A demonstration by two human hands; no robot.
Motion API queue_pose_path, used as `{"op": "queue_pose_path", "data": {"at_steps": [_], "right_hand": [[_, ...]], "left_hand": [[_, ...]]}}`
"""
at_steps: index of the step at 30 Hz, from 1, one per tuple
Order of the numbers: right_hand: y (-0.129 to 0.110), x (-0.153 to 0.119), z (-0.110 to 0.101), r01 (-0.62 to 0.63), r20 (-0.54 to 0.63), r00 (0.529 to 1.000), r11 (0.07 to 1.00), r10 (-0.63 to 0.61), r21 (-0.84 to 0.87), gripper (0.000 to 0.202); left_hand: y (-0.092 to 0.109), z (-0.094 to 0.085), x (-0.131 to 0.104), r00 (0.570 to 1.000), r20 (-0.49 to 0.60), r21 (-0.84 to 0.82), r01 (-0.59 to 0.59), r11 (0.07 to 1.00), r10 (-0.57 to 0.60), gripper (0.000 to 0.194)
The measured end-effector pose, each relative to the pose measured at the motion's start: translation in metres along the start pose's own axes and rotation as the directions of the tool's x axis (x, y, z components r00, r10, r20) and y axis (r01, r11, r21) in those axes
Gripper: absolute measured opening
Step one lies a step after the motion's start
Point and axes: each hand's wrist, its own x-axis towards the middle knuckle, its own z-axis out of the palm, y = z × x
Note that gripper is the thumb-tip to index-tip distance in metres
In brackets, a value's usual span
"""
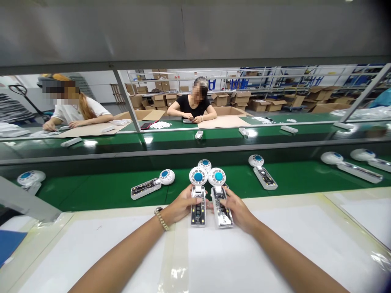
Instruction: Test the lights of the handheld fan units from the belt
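My left hand (180,206) is closed around the clear body of a small handheld fan (198,176), thumb on its front. Its round white head has slots and a blue centre, and a circuit board shows through the body. A matching fan (217,177) is gripped in my right hand (241,210), tilted slightly. The two fans are side by side, heads up and close together, above the near edge of the white-covered table (226,260). Just behind them lies another fan (204,164), mostly hidden by the held ones.
Beyond the table runs a green conveyor belt (100,185). More fans lie on it, one to the left (146,188), one to the right (264,175). A metal post (27,199) stands at left. Two co-workers (198,103) sit across a second green line carrying white parts (199,134).
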Motion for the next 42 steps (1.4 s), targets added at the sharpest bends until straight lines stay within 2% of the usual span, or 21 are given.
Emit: {"op": "queue_pose_path", "data": {"at_steps": [2, 5, 6, 8, 10, 12, 15, 16, 18, 20, 21, 23, 24, 26, 27, 29, 31, 33, 35, 39, 42], "right_hand": [[-0.006, 0.001, 0.000, -0.090, 0.025, 0.996, 0.992, 0.088, 0.092, 0.045], [-0.015, 0.006, -0.007, -0.157, 0.063, 0.987, 0.980, 0.150, 0.123, 0.066], [-0.017, 0.009, -0.011, -0.144, 0.036, 0.989, 0.987, 0.141, 0.073, 0.069], [-0.021, 0.018, -0.022, -0.067, -0.071, 0.996, 0.991, 0.059, -0.112, 0.069], [-0.023, 0.031, -0.033, 0.014, -0.165, 0.984, 0.952, -0.068, -0.307, 0.065], [-0.022, 0.046, -0.041, 0.068, -0.210, 0.963, 0.903, -0.172, -0.425, 0.055], [-0.017, 0.065, -0.046, 0.138, -0.212, 0.928, 0.810, -0.307, -0.570, 0.051], [-0.016, 0.069, -0.046, 0.165, -0.196, 0.914, 0.767, -0.355, -0.620, 0.058], [-0.015, 0.073, -0.046, 0.207, -0.163, 0.880, 0.670, -0.446, -0.713, 0.068], [-0.019, 0.071, -0.049, 0.199, -0.173, 0.829, 0.570, -0.532, -0.797, 0.065], [-0.022, 0.069, -0.052, 0.164, -0.205, 0.794, 0.526, -0.573, -0.834, 0.062], [-0.030, 0.063, -0.063, 0.039, -0.308, 0.712, 0.474, -0.631, -0.879, 0.061], [-0.034, 0.061, -0.069, -0.039, -0.368, 0.676, 0.468, -0.639, -0.883, 0.063], [-0.039, 0.058, -0.080, -0.180, -0.468, 0.642, 0.473, -0.608, -0.862, 0.065], [-0.040, 0.057, -0.084, -0.231, -0.498, 0.644, 0.473, -0.580, -0.850, 0.063], [-0.040, 0.057, -0.086, -0.282, -0.520, 0.671, 0.466, -0.529, -0.839, 0.054], [-0.037, 0.057, -0.083, -0.285, -0.511, 0.700, 0.461, -0.499, -0.841, 0.044], [-0.034, 0.056, -0.077, -0.263, -0.501, 0.720, 0.480, -0.479, -0.837, 0.037], [-0.032, 0.052, -0.071, -0.217, -0.490, 0.740, 0.525, -0.461, -0.823, 0.031], [-0.028, 0.036, -0.059, -0.065, -0.454, 0.801, 0.697, -0.391, -0.714, 0.036], [-0.020, 0.019, -0.045, 0.065, -0.388, 0.864, 0.835, -0.322, -0.546, 0.048]], "left_hand": [[0.004, 0.001, 0.002, 0.996, -0.052, -0.093, 0.065, 0.994, -0.070, 0.036], [0.008, -0.002, 0.005, 0.980, -0.119, -0.151, 0.140, 0.978, -0.159, 0.060], [0.009, -0.005, 0.007, 0.975, -0.161, -0.122, 0.137, 0.983, -0.156, 0.061], [0.011, -0.014, 0.010, 0.943, -0.328, 0.062, 0.088, 0.994, -0.063, 0.060], [0.012, -0.026, 0.014, 0.850, -0.511, 0.302, 0.039, 0.952, 0.128, 0.054], [0.014, -0.039, 0.017, 0.715, -0.617, 0.482, 0.012, 0.876, 0.330, 0.042], [0.017, -0.050, 0.017, 0.557, -0.640, 0.624, -0.025, 0.781, 0.529, 0.046], [0.018, -0.049, 0.016, 0.525, -0.622, 0.668, -0.032, 0.743, 0.582, 0.051], [0.017, -0.043, 0.012, 0.497, -0.557, 0.745, -0.057, 0.665, 0.666, 0.054], [0.014, -0.032, 0.007, 0.512, -0.412, 0.852, -0.078, 0.518, 0.754, 0.050], [0.012, -0.027, 0.004, 0.540, -0.310, 0.903, -0.089, 0.419, 0.782, 0.044], [0.007, -0.018, 0.001, 0.642, -0.119, 0.962, -0.114, 0.248, 0.758, 0.029], [0.005, -0.015, 0.000, 0.699, -0.077, 0.969, -0.115, 0.219, 0.711, 0.022], [0.001, -0.013, 0.001, 0.781, -0.110, 0.962, -0.072, 0.264, 0.614, 0.013], [0.001, -0.013, 0.004, 0.795, -0.160, 0.953, -0.029, 0.300, 0.585, 0.013], [0.002, -0.015, 0.013, 0.774, -0.278, 0.927, 0.062, 0.369, 0.568, 0.019], [0.007, -0.019, 0.027, 0.728, -0.398, 0.884, 0.141, 0.446, 0.558, 0.033], [0.015, -0.023, 0.043, 0.686, -0.515, 0.812, 0.198, 0.549, 0.514, 0.051], [0.026, -0.028, 0.057, 0.671, -0.602, 0.719, 0.220, 0.659, 0.433, 0.056], [0.038, -0.030, 0.064, 0.738, -0.636, 0.490, 0.162, 0.857, 0.225, 0.020], [0.030, -0.022, 0.045, 0.796, -0.587, 0.324, 0.064, 0.944, 0.147, 0.015]]}}
